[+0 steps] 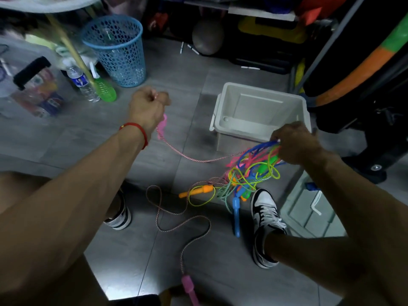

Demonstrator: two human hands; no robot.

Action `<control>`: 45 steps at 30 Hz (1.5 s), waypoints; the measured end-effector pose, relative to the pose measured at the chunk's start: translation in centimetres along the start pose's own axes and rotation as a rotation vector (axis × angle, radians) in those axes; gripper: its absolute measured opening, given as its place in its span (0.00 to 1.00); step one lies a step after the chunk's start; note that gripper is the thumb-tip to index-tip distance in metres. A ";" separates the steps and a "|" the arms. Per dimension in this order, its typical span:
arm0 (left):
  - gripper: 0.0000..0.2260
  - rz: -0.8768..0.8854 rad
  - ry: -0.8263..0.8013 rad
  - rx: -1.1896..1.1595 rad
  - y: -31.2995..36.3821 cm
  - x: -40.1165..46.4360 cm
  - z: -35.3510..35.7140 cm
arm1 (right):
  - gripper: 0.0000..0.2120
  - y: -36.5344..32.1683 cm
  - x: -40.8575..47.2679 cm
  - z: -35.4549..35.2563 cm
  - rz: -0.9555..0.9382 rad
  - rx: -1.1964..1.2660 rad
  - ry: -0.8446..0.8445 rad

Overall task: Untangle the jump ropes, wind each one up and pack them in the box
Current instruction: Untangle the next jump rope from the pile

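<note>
- Clearly early going, seen from the head view: the left hand (148, 102), centre-left of the frame, has its grip curled tight on a pink handle (162, 125) of the pink-and-white twisted rope (176, 149), drawing it out of the tangle.
- Right hand (294, 143), at the right, pinches a bunch of blue, yellow and pink loops at the top of the tangle (249, 171), which hangs down to the floor (176, 80).
- That rope's other pink handle (188, 286) lies at the bottom centre; its cord snakes loosely over the floor.
- Nothing looks wound yet; I judge that untangling, winding and packing are all left.
- White box (223, 111), upper right of centre, stands open with no rope inside.
- Blue mesh basket (114, 49), upper left, seems to hold a clear bottle.
</note>
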State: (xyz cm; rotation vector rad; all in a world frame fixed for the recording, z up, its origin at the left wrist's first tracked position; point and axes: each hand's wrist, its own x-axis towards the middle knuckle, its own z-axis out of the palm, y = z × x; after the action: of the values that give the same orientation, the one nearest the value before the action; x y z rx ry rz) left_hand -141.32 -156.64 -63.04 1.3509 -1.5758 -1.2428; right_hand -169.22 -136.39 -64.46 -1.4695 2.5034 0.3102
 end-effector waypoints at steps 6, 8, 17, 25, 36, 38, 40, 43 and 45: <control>0.09 0.254 -0.473 0.188 4.0 -4.6 0.5 | 0.36 -6.6 0.0 -0.8 -0.472 0.470 -0.068; 0.08 0.342 -0.620 0.239 5.3 -6.1 0.0 | 0.40 -10.1 -0.9 -0.9 -0.571 0.724 -0.163; 0.09 0.321 -0.339 0.520 3.2 -4.8 -6.2 | 0.13 -5.8 0.1 -0.3 -0.499 0.398 -0.032; 0.12 0.130 -0.189 0.816 -1.3 -2.2 -8.3 | 0.08 0.1 -1.1 -4.9 -0.304 0.128 0.178; 0.18 -0.050 -0.136 1.145 -5.9 1.8 -8.2 | 0.09 3.5 -4.0 -8.2 -0.294 0.570 0.124; 0.18 -0.116 -0.151 1.148 -6.8 1.2 -7.0 | 0.10 0.6 -4.4 -7.6 -0.381 0.658 0.184; 0.18 -0.188 -0.201 1.140 -7.0 0.8 -5.7 | 0.13 -2.2 -4.4 -7.5 -0.459 0.619 0.228; 0.17 -0.244 -0.187 1.055 -6.3 0.6 -4.5 | 0.14 -5.4 -4.8 -8.1 -0.510 0.554 0.341; 0.17 -0.196 -0.158 0.986 -4.7 0.6 -3.7 | 0.14 -6.8 -5.2 -8.8 -0.539 0.542 0.414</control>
State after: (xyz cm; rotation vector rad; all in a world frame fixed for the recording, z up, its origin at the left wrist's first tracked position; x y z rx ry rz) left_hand -136.57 -158.01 -66.55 2.0615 -2.3584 -0.6555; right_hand -161.51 -137.85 -55.04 -1.9889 2.0601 -0.7651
